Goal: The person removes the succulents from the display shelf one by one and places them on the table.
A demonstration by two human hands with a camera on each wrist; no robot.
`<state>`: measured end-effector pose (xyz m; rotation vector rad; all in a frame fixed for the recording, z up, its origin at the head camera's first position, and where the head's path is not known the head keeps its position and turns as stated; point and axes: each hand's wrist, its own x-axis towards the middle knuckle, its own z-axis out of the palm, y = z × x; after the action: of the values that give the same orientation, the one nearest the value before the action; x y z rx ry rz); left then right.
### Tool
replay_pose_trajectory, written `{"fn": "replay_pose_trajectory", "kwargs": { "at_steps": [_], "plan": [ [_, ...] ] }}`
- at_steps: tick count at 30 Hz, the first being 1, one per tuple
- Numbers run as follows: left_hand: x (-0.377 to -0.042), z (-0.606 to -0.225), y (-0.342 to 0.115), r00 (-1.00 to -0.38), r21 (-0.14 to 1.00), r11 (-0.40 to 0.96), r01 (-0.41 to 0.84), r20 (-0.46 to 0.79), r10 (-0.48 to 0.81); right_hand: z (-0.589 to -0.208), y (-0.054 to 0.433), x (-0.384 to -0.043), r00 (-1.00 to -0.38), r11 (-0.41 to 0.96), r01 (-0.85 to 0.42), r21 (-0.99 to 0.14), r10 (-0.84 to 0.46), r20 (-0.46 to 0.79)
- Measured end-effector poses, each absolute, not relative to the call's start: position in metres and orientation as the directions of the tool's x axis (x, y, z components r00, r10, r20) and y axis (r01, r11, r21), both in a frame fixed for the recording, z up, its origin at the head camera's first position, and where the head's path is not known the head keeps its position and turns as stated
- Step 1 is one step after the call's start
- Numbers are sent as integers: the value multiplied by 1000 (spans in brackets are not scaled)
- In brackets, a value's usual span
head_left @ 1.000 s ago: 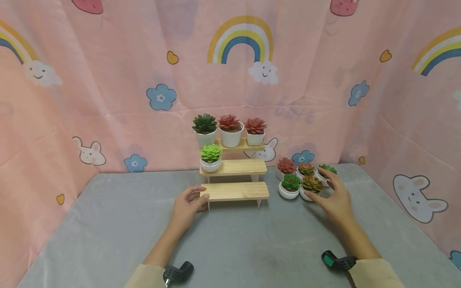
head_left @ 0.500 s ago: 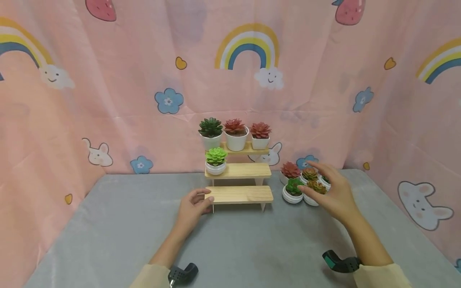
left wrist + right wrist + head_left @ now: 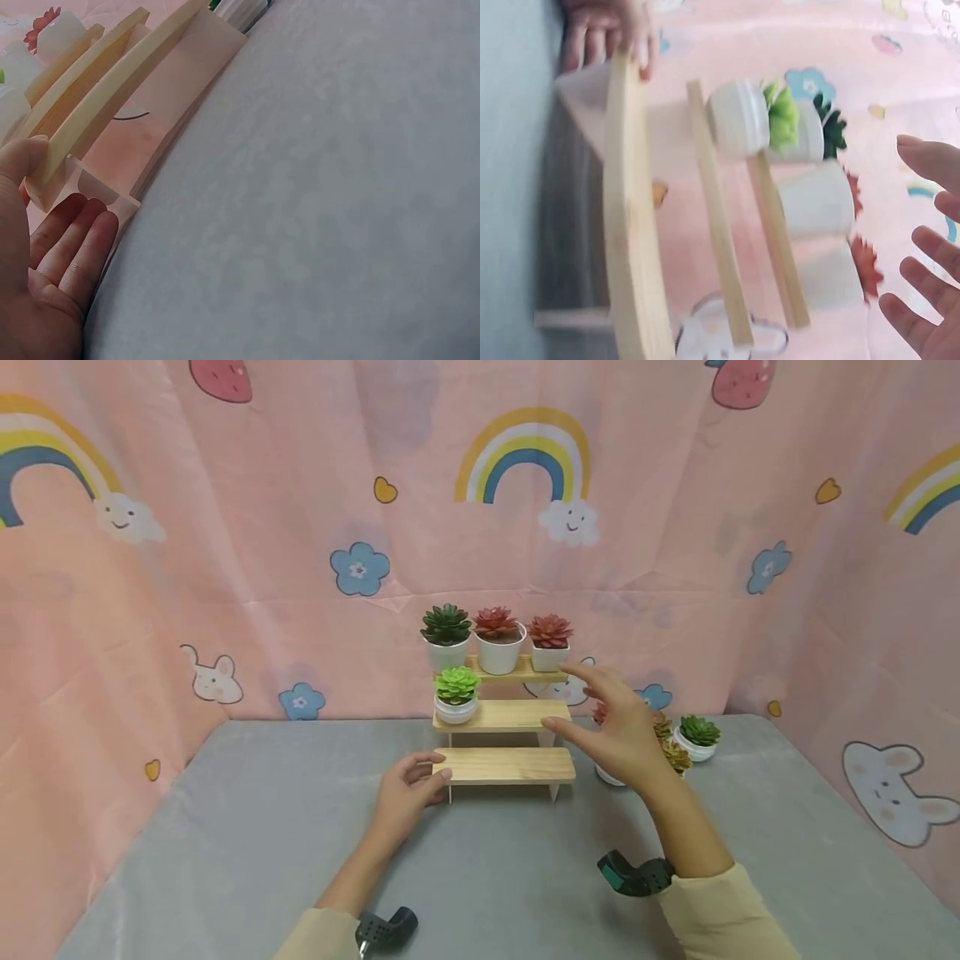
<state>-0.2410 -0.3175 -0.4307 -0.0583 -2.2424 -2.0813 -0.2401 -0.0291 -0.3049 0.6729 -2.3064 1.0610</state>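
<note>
A three-step wooden plant stand (image 3: pixel 517 766) stands on the grey cloth. My left hand (image 3: pixel 403 793) holds the left end of its lowest step; in the left wrist view the thumb (image 3: pixel 26 157) lies on the board and several fingers extend below. My right hand (image 3: pixel 626 735) hovers by the stand's right end, thumb and fingers spread with nothing between them. On the middle step sits a bright green succulent (image 3: pixel 457 687) in a white pot, at the left. The top step bears a dark green succulent (image 3: pixel 446 627) and two red succulents (image 3: pixel 496 624), all in white pots.
Several more potted succulents stand right of the stand, partly hidden behind my right hand; a green one (image 3: pixel 699 732) shows fully. A pink patterned curtain (image 3: pixel 300 527) hangs behind and beside the grey tabletop (image 3: pixel 495 877).
My right hand has moved left from above the loose succulents to the stand's right end, carrying nothing. My left hand stays on the lowest step. The head view has shifted slightly.
</note>
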Motion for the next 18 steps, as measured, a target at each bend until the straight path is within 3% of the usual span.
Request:
{"fn": "replay_pose_trajectory", "kwargs": {
  "at_steps": [12, 18],
  "plan": [
    [-243, -431, -318, -995, 994, 49, 95, 96, -11, -301, -94, -257, -735, 483, -663, -572, -272, 621],
    [-242, -434, -319, -995, 994, 42, 102, 102, -3, -314, -117, -270, -738, 430, -663, -613, -236, 633]
  ]
}}
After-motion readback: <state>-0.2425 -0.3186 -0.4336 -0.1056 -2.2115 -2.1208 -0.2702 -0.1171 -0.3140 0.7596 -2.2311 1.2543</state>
